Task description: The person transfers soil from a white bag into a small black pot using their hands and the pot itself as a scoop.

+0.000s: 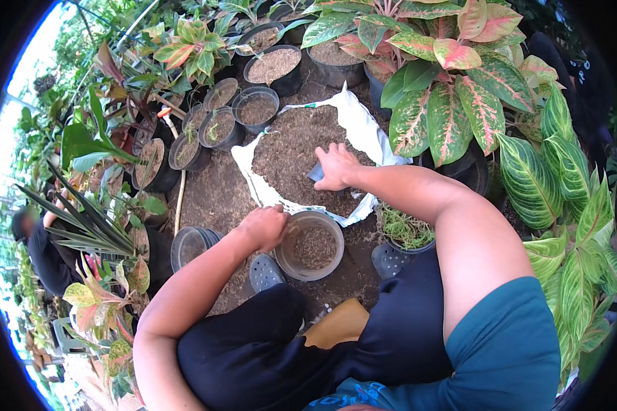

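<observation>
A black plastic plant pot (309, 245) stands on the ground between my feet, with brown soil in its bottom. My left hand (266, 227) is closed on its upper left rim. Beyond the pot lies an opened white sack (365, 130), its edges folded down around a heap of loose brown soil (288, 147). Over the right side of that heap, my right hand (338, 166) grips a small blue-grey scoop (316, 172). The scoop is mostly hidden by my fingers, and its lower edge is at the soil.
Nested empty pots (193, 246) stand left of my foot. A pot with small green plants (408, 227) sits by my right knee. Several soil-filled pots (257, 108) line the far left. Large pink-green leaves (452, 103) overhang the right. Another person (48, 257) is at far left.
</observation>
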`<state>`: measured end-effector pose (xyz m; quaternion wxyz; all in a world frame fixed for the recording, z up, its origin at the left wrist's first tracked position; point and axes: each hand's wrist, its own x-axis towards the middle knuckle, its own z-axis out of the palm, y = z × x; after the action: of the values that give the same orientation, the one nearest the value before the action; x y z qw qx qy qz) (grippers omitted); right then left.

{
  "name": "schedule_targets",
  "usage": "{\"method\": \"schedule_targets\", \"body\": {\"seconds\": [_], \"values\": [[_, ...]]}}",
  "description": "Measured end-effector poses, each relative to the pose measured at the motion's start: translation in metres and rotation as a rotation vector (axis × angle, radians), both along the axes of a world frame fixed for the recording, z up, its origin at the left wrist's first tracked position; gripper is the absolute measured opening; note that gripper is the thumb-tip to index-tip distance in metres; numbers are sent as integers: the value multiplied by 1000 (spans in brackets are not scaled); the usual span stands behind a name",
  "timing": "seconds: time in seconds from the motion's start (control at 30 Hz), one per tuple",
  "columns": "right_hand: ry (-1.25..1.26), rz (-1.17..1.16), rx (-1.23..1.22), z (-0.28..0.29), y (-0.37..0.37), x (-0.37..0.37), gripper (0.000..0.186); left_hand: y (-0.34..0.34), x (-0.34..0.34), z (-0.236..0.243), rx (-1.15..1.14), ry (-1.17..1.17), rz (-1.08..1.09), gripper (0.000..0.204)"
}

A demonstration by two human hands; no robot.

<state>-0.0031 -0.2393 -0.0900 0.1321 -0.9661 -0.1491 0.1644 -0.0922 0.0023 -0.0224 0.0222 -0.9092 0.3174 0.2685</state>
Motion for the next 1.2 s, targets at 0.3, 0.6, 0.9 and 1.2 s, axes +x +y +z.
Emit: {"method": "schedule_targets", "body": {"seconds": [0.3, 0.6, 0.9, 1.2], "values": [[-265, 120, 60, 13, -10, 16, 82, -25, 6, 7, 129, 115, 48, 41], [-6, -104, 1, -11, -32, 16, 86, -5, 7, -5, 202, 132, -33, 37], [420, -454, -112, -24, -16, -19, 99, 16, 11, -11, 129, 26, -51, 30], [646, -628, 405, -20, -23, -26, 91, 6, 9, -4, 114, 6, -37, 21]]}}
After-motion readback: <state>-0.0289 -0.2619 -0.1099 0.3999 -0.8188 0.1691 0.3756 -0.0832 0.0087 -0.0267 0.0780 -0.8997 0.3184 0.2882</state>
